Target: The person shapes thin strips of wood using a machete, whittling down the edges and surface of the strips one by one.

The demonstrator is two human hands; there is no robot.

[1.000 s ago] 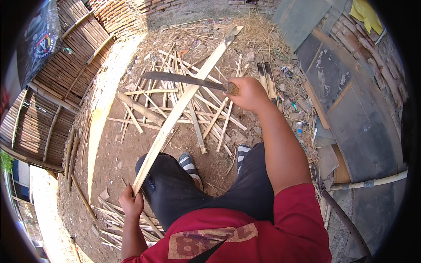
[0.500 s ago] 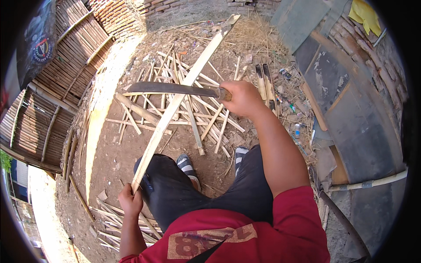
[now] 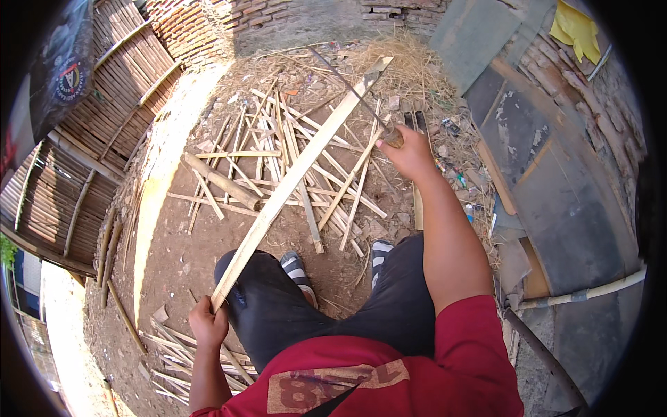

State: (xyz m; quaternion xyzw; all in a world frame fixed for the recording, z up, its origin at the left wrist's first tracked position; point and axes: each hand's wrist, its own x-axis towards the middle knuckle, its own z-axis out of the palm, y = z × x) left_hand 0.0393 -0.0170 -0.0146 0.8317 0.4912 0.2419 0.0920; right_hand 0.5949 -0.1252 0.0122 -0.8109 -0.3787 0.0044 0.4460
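Observation:
My left hand [image 3: 209, 323] grips the near end of a long, pale split bamboo strip [image 3: 278, 197], which slants across my left thigh toward the far right. The strip's far tip is darker and ragged. A machete [image 3: 349, 87] is closed in my right hand [image 3: 408, 153], fingers wrapped round its wooden handle. Its dark blade appears edge-on, pointing far left and crossing the strip near the far tip; whether it touches, I cannot tell. Beyond my feet lies a loose heap of pale split sticks [image 3: 306, 203].
A short round pole [image 3: 221, 182] rests at the heap's left. More split sticks [image 3: 198, 358] lie by my left side. Dark panels [image 3: 556, 201] lean at the right, beside litter and rubble. A bamboo-slat structure [image 3: 118, 76] stands left, a brick wall [image 3: 299, 21] at the back.
The machete has swung from lying level across the strip to pointing far left, edge-on. My right hand has shifted right. The strip's far tip has moved slightly right and nearer.

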